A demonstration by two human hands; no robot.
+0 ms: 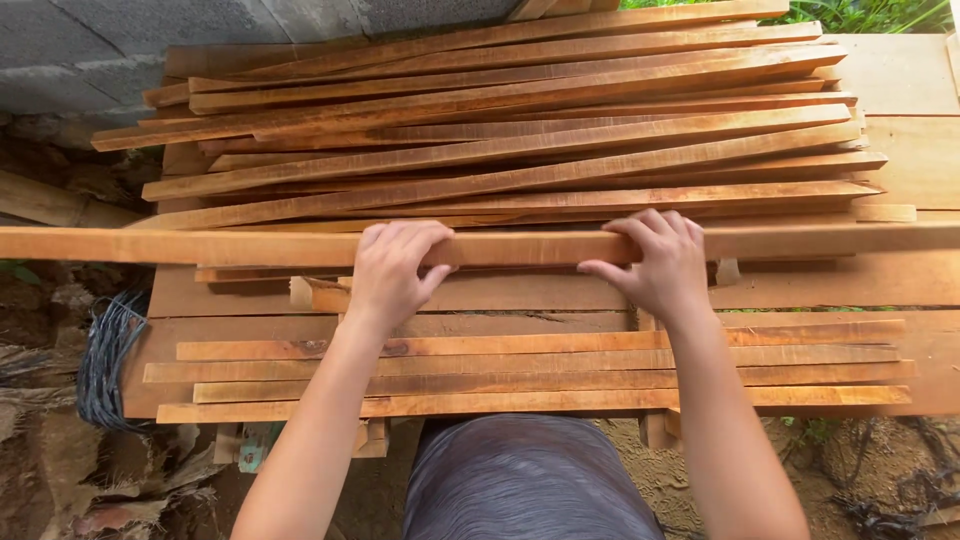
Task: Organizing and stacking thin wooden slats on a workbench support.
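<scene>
Holding one long slat point(500, 247) level above the bench point(850, 285), left hand point(392, 272) and right hand point(655, 265) clamp it; setting it down needs alignment.

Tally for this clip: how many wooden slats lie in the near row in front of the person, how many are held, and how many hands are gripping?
Slats in the near row: 4
Held slat: 1
Hands on it, left hand and right hand: 2
Total: 7
The far pile overlaps too much to count.
</scene>
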